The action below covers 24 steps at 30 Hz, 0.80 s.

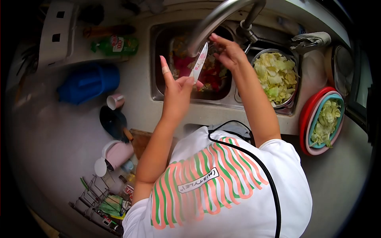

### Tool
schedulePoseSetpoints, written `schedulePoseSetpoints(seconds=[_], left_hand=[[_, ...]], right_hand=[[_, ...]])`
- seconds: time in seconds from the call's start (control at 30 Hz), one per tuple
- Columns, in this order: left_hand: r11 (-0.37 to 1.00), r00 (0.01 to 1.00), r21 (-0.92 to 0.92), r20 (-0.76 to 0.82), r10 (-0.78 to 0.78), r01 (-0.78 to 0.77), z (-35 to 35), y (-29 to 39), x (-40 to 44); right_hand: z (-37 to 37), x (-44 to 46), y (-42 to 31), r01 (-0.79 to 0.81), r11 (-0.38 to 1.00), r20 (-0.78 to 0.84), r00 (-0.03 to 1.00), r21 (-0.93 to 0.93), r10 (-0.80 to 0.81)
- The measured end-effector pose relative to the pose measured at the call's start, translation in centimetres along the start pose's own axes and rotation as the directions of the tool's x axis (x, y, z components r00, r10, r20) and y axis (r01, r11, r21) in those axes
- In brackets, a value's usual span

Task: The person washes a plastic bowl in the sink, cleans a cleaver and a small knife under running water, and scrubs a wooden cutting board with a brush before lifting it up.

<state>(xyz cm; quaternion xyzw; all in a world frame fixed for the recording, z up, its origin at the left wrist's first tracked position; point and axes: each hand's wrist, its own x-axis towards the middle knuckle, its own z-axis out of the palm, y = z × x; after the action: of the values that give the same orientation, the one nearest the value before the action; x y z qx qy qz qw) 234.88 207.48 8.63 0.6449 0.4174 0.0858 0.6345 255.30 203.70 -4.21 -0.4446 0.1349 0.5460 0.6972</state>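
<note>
Evidently the left hand (179, 92) grasps a knife (201, 62), pinching its lower end with one finger raised clear; whether the grip lies on handle or blade I cannot tell. The blade slants up towards one o'clock, over the left sink basin (157, 85). Taking the knife as the dial's centre, the right hand (230, 54) sits between two and three o'clock, fingers parted, with nothing visibly grasped. A tap (216, 18) arches over at twelve, its spout just beside the blade.

Below lie red and yellowish scraps (212, 79). Just past three o'clock, a metal bowl (294, 95) holds pale leaves (275, 73); near four, nested tubs (304, 131) carry more. On the bench (137, 81), a green bottle (118, 45) lies past nine, and a blue jug (89, 82) between eight and nine.

A wet, light pinch could let the knife slip, or its edge nick the other hand, so close by.

Counted: two hands, one knife, one tap, one metal bowl, three tubs, one bottle, one jug; the leaves overlap too much to number.
</note>
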Motion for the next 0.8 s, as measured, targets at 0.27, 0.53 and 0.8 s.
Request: schedulePoseSetpoints(seconds=[0.27, 0.53, 0.8], left_hand=[[1.0, 0.999, -0.01, -0.027, -0.021, 0.02, -0.7, -0.9, 0.2], [0.96, 0.993, 0.274, -0.088, 0.084, -0.057, -0.1, -0.2, 0.3], [0.653, 0.899, 0.704, -0.047, 0.436, -0.28, -0.2, 0.1, 1.6]], right_hand=[[1.5, -5.2, 2.5, -0.18, 0.969, 0.286, 0.932, -0.169, 0.222], [-0.3, -1.7, 1.8, 0.137, 0.99, 0.036, 0.99, 0.025, -0.138], [2.6, -7.9, 3.8, -0.011, 0.994, 0.119, 0.993, -0.106, 0.024]])
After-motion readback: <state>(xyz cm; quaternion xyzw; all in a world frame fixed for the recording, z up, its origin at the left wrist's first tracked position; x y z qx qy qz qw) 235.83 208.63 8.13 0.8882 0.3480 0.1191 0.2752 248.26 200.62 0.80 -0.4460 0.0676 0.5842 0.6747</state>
